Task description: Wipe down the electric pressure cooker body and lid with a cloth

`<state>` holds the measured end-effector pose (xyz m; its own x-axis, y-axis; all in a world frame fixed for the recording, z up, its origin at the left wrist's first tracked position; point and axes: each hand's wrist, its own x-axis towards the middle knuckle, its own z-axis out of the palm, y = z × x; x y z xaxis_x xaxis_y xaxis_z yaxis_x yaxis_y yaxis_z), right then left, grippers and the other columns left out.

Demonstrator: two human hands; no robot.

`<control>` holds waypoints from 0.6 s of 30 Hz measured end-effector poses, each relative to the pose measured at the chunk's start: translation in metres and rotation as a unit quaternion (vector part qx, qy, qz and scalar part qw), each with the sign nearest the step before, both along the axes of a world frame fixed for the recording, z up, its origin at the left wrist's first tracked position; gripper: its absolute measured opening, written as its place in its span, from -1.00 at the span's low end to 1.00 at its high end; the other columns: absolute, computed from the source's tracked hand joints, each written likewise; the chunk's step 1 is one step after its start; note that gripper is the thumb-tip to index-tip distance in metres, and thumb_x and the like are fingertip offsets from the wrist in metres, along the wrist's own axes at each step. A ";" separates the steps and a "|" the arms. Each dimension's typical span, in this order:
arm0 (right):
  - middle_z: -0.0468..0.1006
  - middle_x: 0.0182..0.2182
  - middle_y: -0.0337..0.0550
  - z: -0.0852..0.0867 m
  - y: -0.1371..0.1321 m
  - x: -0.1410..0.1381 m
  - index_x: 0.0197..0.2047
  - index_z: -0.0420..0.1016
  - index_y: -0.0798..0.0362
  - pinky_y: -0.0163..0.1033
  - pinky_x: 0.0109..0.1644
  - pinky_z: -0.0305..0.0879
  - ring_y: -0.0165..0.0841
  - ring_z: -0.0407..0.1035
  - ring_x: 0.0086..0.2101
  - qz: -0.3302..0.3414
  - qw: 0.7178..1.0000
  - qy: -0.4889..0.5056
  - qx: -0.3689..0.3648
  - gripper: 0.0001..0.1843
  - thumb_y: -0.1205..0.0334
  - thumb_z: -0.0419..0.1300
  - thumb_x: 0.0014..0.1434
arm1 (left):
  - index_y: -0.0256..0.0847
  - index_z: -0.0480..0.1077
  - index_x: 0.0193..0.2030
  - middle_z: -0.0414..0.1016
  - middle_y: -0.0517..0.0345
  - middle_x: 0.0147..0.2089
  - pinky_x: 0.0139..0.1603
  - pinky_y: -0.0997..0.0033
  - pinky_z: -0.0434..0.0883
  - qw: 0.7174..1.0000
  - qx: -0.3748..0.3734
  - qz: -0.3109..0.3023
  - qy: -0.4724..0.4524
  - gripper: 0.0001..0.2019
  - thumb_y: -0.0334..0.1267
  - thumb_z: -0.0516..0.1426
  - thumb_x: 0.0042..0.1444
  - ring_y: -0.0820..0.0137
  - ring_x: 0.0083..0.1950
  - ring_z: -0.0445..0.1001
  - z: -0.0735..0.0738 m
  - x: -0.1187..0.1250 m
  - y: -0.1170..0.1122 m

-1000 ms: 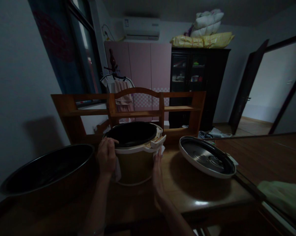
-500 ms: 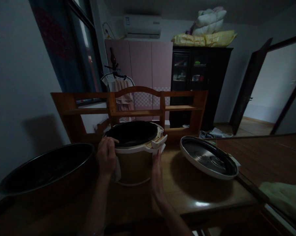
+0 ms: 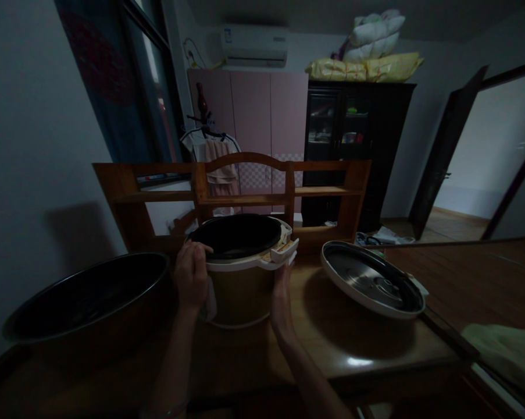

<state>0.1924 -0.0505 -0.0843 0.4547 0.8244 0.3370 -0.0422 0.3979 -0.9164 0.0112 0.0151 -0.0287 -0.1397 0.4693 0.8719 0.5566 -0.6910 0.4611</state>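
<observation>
A round cooker body [image 3: 240, 285] with a dark open top stands on the wooden table [image 3: 340, 343]. My left hand [image 3: 191, 279] is wrapped over its left rim, fingers curled onto the edge. My right hand [image 3: 281, 294] presses against its right side, just under the cream handle, with a bit of white cloth [image 3: 290, 260] at the fingertips. The cooker's lid [image 3: 373, 286] lies upside down to the right. A large dark inner pot [image 3: 88, 302] sits to the left, close to my left hand.
A low wooden shelf [image 3: 231, 192] stands right behind the cooker. Beyond are a pink wardrobe [image 3: 262, 116], a dark cabinet [image 3: 353, 139] topped with bedding, and an open door [image 3: 445, 151] at right. Pale green cloth [image 3: 502, 349] lies at the lower right.
My right hand has slid up the cooker's right side toward the handle. The left hand keeps its hold on the rim. The view has shifted slightly.
</observation>
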 end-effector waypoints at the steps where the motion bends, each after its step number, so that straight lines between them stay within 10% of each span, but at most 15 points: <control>1: -0.43 0.49 -0.32 0.000 0.000 -0.001 0.53 -0.30 -0.04 0.00 0.50 -0.55 -0.31 -0.54 0.45 -0.004 1.000 -0.003 0.001 -0.11 -0.37 -0.17 0.35 | -0.11 0.37 -0.31 0.43 0.11 -0.23 0.22 0.20 0.27 1.000 0.000 0.000 0.002 -0.63 -0.10 -0.15 0.41 0.26 -0.01 0.40 0.000 0.000 0.000; 18: -0.22 0.49 -0.24 -0.004 0.002 0.005 0.51 -0.12 -0.04 0.04 0.50 -0.45 -0.30 -0.40 0.46 -0.008 1.000 0.011 0.015 -0.19 -0.29 -0.10 0.38 | -0.11 0.37 -0.30 0.45 0.08 -0.21 0.25 0.17 0.26 1.000 -0.003 0.013 0.009 -0.62 -0.08 -0.16 0.40 0.24 0.05 0.40 -0.001 -0.001 0.002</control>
